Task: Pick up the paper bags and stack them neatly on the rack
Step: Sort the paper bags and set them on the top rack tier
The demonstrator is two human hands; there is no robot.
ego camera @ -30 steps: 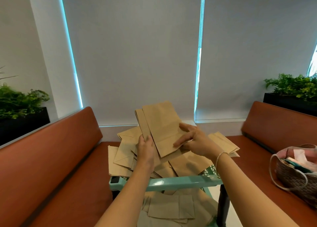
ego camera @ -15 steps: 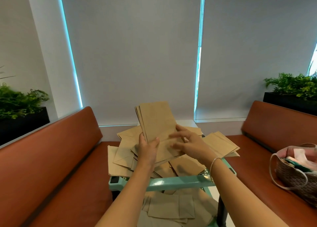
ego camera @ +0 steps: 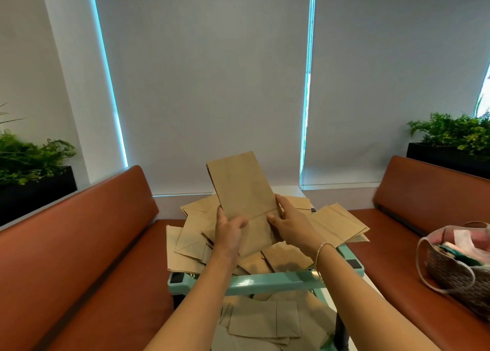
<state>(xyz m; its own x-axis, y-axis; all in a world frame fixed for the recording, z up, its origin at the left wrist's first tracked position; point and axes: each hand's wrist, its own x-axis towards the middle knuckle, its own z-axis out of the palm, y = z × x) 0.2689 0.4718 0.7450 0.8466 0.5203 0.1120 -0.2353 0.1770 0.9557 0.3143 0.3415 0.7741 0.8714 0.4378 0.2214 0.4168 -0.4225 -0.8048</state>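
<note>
A small stack of flat brown paper bags (ego camera: 242,188) stands upright above the turquoise rack (ego camera: 267,281). My left hand (ego camera: 229,231) grips its lower left edge with the thumb across the front. My right hand (ego camera: 290,222) holds the lower right edge, fingers curled round it. Beneath them, several loose paper bags (ego camera: 191,242) lie scattered on the rack's top shelf, one sticking out to the right (ego camera: 336,224). More bags (ego camera: 262,321) lie on the lower shelf.
Orange-brown benches run along the left (ego camera: 79,244) and right (ego camera: 424,191). A woven basket bag (ego camera: 456,268) sits on the right bench. Dark planters with green plants stand behind both benches (ego camera: 29,165) (ego camera: 450,138). Grey blinds cover the windows ahead.
The two fanned bags have been squared into one aligned stack. My right hand moved from the front face to the right edge; my left hand's thumb came across the front.
</note>
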